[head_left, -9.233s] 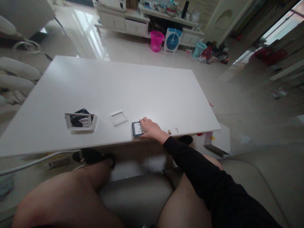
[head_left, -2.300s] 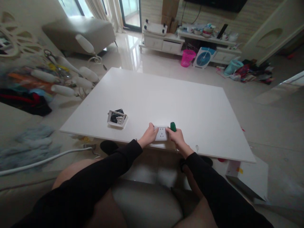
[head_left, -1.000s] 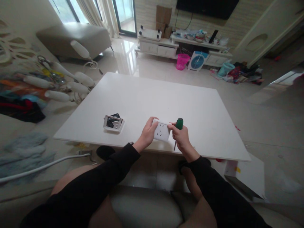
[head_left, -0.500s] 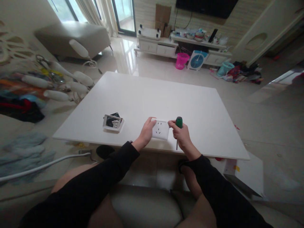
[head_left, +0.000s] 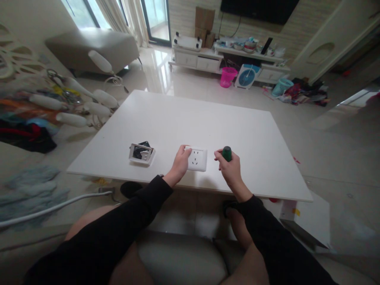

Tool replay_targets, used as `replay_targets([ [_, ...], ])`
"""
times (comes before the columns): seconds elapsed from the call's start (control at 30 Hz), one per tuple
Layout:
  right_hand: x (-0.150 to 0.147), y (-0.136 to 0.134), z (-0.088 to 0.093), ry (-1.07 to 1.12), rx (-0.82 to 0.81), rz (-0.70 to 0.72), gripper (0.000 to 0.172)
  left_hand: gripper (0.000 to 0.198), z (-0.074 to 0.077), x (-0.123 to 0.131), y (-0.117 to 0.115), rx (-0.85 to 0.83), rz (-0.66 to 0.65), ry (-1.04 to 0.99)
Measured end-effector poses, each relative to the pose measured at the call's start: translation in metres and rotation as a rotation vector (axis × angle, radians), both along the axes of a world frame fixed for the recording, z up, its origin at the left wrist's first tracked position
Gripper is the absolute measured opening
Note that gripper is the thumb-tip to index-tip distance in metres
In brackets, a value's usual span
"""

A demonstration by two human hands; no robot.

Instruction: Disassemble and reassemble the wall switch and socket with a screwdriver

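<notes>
My left hand grips a white wall socket by its left edge, thumb on the front face with the slots toward me. To its right, apart from the socket, my right hand is closed around a screwdriver with a green handle; its shaft is hidden behind the hand. Both hands are above the near edge of the white table. Left of them, a white rectangular frame lies on the table, with a black object and small pale pieces in or behind it.
A floor lamp with several white shades stands beyond the table's left edge. Across the room are a low white cabinet, a pink basket and a blue fan. A white box is below the table's right corner.
My right hand has let go of the socket's right edge and moved a little to the right with the screwdriver. My left hand has shifted slightly left with the socket.
</notes>
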State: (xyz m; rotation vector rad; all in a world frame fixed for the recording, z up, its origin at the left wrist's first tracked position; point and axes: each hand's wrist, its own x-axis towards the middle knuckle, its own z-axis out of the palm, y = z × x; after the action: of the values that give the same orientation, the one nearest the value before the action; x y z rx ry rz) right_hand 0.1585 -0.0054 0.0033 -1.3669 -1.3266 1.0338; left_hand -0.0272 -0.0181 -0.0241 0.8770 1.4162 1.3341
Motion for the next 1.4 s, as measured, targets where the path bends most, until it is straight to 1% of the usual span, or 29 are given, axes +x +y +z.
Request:
replay_targets([
  [0.13,-0.003,-0.002,0.003,0.005,-0.008,0.019,0.031,0.017,-0.001,0.000,0.002,-0.042,-0.001,-0.047],
  [0.47,-0.001,0.002,-0.001,-0.016,0.018,-0.021,0.036,0.030,0.008,0.003,-0.001,-0.015,-0.047,-0.130],
  [0.7,-0.001,0.008,-0.006,0.088,-0.041,-0.068,0.041,0.032,0.010,0.002,-0.002,0.016,-0.062,-0.165],
  [0.8,-0.001,0.007,-0.005,0.089,-0.050,-0.077,0.038,0.033,0.010,0.002,-0.002,0.026,-0.063,-0.173],
  [0.87,-0.001,0.003,0.000,0.064,-0.010,-0.068,0.034,0.033,0.011,0.003,-0.003,0.031,-0.066,-0.170],
  [0.97,-0.002,-0.002,0.008,0.001,0.068,0.015,0.026,0.033,0.012,0.003,-0.003,0.043,-0.058,-0.148],
  [1.03,-0.002,-0.004,0.009,-0.030,0.090,0.063,0.020,0.033,0.013,0.004,-0.004,0.052,-0.045,-0.133],
  [1.1,-0.001,-0.003,0.006,-0.022,0.066,0.058,0.016,0.032,0.013,0.004,-0.003,0.056,-0.039,-0.126],
  [1.2,-0.001,0.002,-0.003,0.066,-0.043,0.001,0.019,0.033,0.012,0.004,-0.003,0.064,-0.044,-0.118],
  [1.3,-0.003,0.007,-0.011,0.149,-0.150,-0.018,0.027,0.032,0.011,0.005,-0.002,0.087,-0.053,-0.092],
  [1.4,-0.005,0.007,-0.011,0.178,-0.191,0.018,0.038,0.032,0.010,0.006,-0.002,0.099,-0.057,-0.084],
])
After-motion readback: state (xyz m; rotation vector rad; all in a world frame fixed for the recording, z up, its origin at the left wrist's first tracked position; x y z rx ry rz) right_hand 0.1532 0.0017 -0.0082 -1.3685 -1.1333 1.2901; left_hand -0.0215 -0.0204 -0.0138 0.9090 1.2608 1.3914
